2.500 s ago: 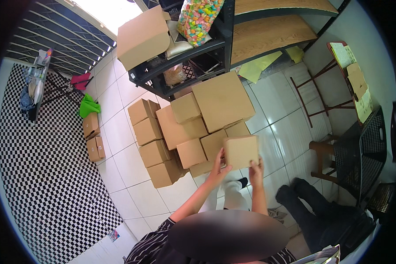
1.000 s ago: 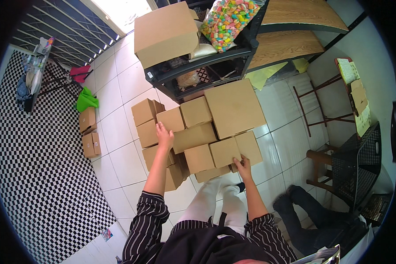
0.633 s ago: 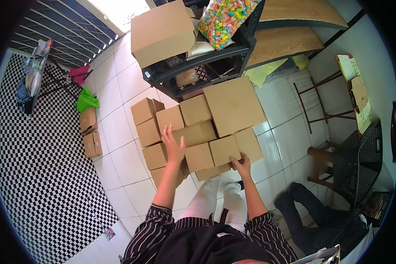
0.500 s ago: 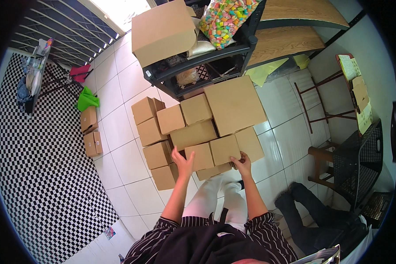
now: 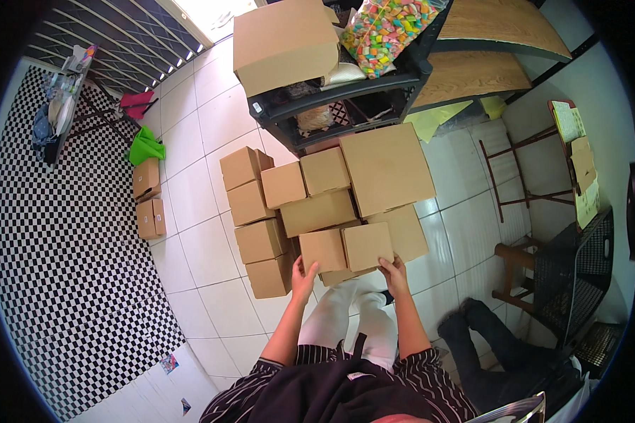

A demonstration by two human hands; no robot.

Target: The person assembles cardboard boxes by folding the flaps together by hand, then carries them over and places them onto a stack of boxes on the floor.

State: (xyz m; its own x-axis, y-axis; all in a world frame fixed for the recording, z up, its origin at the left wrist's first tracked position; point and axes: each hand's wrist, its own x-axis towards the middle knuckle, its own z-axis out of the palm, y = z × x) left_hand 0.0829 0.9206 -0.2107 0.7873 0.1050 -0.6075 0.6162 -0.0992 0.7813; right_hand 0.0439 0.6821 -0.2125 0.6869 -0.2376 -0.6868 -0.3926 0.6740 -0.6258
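Two small brown cardboard boxes sit side by side in front of me, a left box (image 5: 322,249) and a right box (image 5: 370,244). My left hand (image 5: 304,278) presses against the left box's outer near corner, thumb toward its front. On the opposite side, my right hand (image 5: 394,273) grips the near right corner of the right box. Together the hands squeeze the pair between them. Whether the boxes are lifted off what lies below is hard to tell. Beyond them are a long box (image 5: 319,213) and a large flat-topped box (image 5: 388,169).
A column of boxes (image 5: 259,242) stands at the left of the group. A black shelf (image 5: 339,95) behind holds a big box (image 5: 286,46) and a bag of colourful sweets (image 5: 390,34). At right are a brown stool (image 5: 513,271), a black crate (image 5: 571,271) and dark trousers (image 5: 483,345).
My left hand has come from beside the left box onto its near corner. My right hand has shifted to the right box's outer side. The whole view has swung slightly.
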